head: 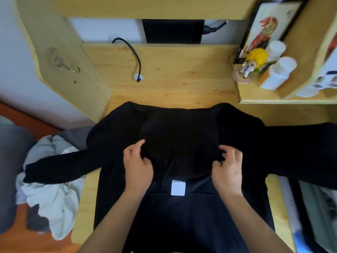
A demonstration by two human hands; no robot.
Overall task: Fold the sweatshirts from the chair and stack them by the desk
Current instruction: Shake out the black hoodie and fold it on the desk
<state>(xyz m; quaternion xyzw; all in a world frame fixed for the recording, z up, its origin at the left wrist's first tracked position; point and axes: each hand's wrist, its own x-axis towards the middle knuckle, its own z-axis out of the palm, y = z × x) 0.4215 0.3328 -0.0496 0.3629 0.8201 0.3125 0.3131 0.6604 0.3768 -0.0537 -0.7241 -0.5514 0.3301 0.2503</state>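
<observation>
The wooden tabletop [173,70] carries a black sweatshirt [182,216] spread flat, sleeves trailing off both sides — its hood [178,139] lies over the back. The left hand [137,167] and right hand [228,170] have fingers curled, pinching the hood's edges. Between them sits a white label [178,187] — pale crumpled clothes [51,189] lie at left

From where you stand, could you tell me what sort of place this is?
Probably a bedroom or dorm study corner: a wooden desk with side shelves, a figurine, and a clothes pile beside it.
</observation>
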